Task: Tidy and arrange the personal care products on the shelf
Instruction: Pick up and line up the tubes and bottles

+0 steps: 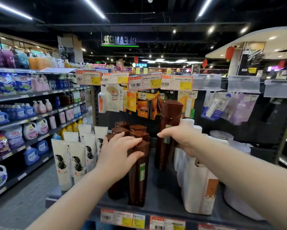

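Several brown square-capped bottles (137,173) stand in rows on the dark shelf (162,195). My left hand (121,151) rests on the caps of the front bottles, its fingers laid over the front one. My right hand (181,136) grips a taller brown bottle (167,130) around its middle, holding it upright to the right of the rows; whether it touches the shelf is unclear. White tubes with a hair drawing (73,155) stand left of the brown bottles. White bottles (196,180) stand to the right, under my right forearm.
Hanging carded products (146,103) and price tags (144,82) sit on pegs just above the bottles. A round white container (220,135) stands at the back right. An aisle of detergent shelves (23,123) runs along the left. Shelf-edge price labels (122,219) line the front.
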Demonstrator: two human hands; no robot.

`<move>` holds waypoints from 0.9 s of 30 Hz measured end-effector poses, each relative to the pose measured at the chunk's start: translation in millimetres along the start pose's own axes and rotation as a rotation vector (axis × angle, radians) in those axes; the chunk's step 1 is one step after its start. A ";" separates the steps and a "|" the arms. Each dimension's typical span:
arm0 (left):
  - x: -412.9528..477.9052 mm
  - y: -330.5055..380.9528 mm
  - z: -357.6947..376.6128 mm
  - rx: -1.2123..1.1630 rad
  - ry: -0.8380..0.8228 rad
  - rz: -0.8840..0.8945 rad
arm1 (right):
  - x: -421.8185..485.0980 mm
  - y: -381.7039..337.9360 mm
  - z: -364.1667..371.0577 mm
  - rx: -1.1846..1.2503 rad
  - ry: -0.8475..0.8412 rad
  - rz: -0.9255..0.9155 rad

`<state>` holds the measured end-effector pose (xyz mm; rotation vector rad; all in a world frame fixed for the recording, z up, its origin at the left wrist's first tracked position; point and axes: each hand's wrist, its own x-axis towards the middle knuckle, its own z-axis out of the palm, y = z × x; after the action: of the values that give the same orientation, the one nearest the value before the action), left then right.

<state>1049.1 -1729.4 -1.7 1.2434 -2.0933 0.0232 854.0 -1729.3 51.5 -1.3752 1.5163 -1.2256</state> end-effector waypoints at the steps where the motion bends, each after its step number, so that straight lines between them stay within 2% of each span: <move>1: 0.0 0.4 -0.2 0.000 -0.001 -0.001 | 4.0 -4.5 -0.3 0.001 -0.003 0.006; 6: -0.4 2.2 -1.0 -0.001 0.000 -0.008 | 21.5 -28.5 -9.0 -0.147 -0.053 0.020; 10: -0.3 2.8 -1.4 0.013 -0.015 -0.006 | 35.8 -38.0 -14.7 -0.243 -0.175 0.131; 13: 0.0 2.5 -1.3 0.008 -0.024 -0.010 | 49.0 -33.8 -16.3 -0.265 -0.204 0.166; 18: -0.5 -0.8 0.4 -0.017 -0.023 -0.015 | 69.7 -30.8 -23.4 -0.323 -0.203 0.152; 23: -0.9 -0.9 -0.4 -0.025 -0.028 -0.019 | 88.9 -27.2 -26.8 -0.423 -0.284 0.183; 27: -1.8 0.9 -1.7 -0.031 -0.017 -0.025 | 101.8 -21.5 -18.7 -0.486 -0.303 0.129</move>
<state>1049.9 -1726.9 -1.1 1.2555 -2.0845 -0.0313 826.6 -1825.8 84.9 -1.6501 1.7121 -0.5514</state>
